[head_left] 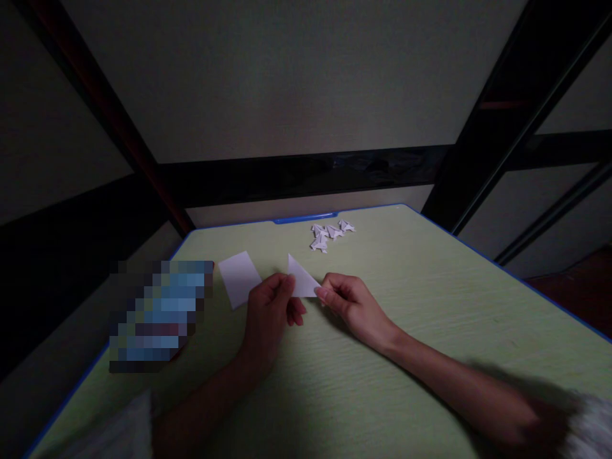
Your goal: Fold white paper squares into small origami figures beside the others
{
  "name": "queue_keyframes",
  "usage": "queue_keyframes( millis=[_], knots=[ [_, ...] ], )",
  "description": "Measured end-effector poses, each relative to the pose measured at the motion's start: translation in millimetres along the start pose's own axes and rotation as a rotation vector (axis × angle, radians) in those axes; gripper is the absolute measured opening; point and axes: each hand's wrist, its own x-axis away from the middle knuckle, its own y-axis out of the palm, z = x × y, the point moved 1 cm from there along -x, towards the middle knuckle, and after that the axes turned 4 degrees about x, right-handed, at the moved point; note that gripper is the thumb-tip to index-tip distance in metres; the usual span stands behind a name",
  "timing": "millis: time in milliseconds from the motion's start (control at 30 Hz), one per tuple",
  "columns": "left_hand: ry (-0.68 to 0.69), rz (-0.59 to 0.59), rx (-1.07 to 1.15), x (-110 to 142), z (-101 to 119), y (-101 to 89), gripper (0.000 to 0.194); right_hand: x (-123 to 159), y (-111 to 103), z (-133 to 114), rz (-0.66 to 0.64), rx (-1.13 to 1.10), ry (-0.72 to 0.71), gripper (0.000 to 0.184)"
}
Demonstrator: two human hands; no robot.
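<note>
A small white sheet of paper (302,282), showing a triangular outline, is held up between both hands above the table. My left hand (268,312) pinches its left edge between thumb and fingers, with the other fingers partly curled below. At the paper's lower right corner, my right hand (351,307) grips with thumb and forefinger. Just left of my left hand lies a flat white paper (239,277), partly covered by that hand. Several small folded white paper figures (333,232) sit in a cluster beyond the hands.
The pale green table (454,306) has a blue rim and a blue strip (306,218) at its far edge. A pixelated bluish flat object (162,315) lies on the left side. Behind stands a panelled wall or cabinet (306,83).
</note>
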Motion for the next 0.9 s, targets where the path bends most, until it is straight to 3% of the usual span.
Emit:
queue_keyframes(
  millis=[133,233,333,500,700,900],
  knots=[
    [-0.028,-0.074,0.064,2.4,1.4,4.1,0.019,-3.4,-2.7,-0.7,0.111,-0.216,0.024,0.026],
    [-0.096,-0.246,0.008,5.8,1.9,8.3,0.02,-5.3,-5.7,-0.6,0.224,-0.373,0.003,0.022],
    [-0.139,-0.392,-0.045,7.9,2.0,10.4,0.021,-5.7,-7.8,1.0,0.247,-0.441,0.001,0.024],
    [-0.034,-0.262,0.003,5.1,2.2,7.1,0.012,-1.8,-9.2,-0.6,0.153,-0.197,-0.012,0.026],
    [0.027,-0.386,-0.165,5.2,2.1,6.4,0.019,6.5,-6.0,-8.1,0.058,0.217,-0.171,0.021],
    [0.026,-0.364,-0.187,5.3,3.7,5.3,0.018,7.3,-6.0,-8.4,0.105,0.25,-0.164,0.023]
  ],
)
